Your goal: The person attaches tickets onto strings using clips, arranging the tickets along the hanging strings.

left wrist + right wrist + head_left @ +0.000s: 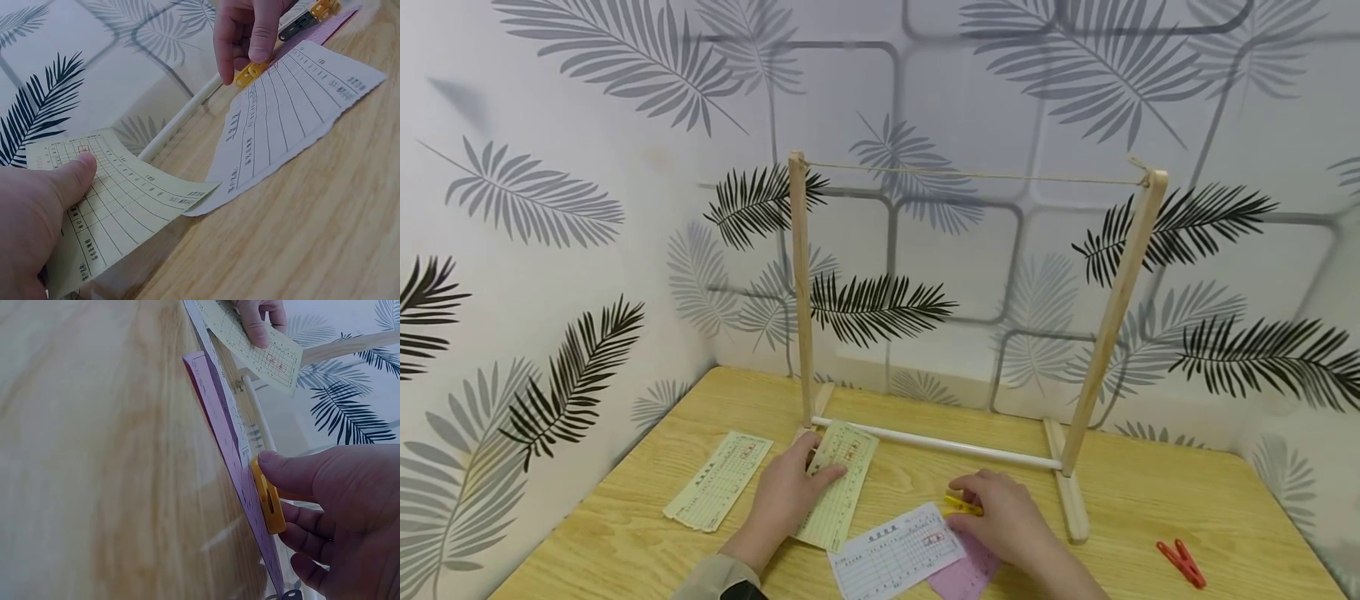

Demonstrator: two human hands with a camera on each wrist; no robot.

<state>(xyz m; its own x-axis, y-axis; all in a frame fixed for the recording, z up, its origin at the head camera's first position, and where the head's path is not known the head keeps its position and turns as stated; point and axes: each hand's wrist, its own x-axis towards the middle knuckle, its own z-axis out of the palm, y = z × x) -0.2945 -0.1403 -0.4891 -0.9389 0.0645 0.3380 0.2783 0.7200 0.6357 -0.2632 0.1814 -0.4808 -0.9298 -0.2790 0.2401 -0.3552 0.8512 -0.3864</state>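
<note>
A pale green printed slip (844, 492) is gripped by my left hand (784, 493), thumb on its face and fingers behind. My right hand (1009, 517) pinches a yellow clothespin (267, 497) between thumb and fingers, close over the slips on the table. Below it lie a white printed slip (895, 557) and a pink slip (968, 573), the white one overlapping the pink. In the left wrist view the lifted green slip (119, 206) overlaps the white slip's near corner. Beyond the right hand, a black clothespin (299, 26) and another yellow one (325, 9) show near the pink slip.
More pale green slips (718, 482) lie at the table's left. A wooden frame (802, 292) stands behind the hands, with a string (970, 173) across its top and a white bar (940, 443) low down. A red clothespin (1182, 563) lies at the right.
</note>
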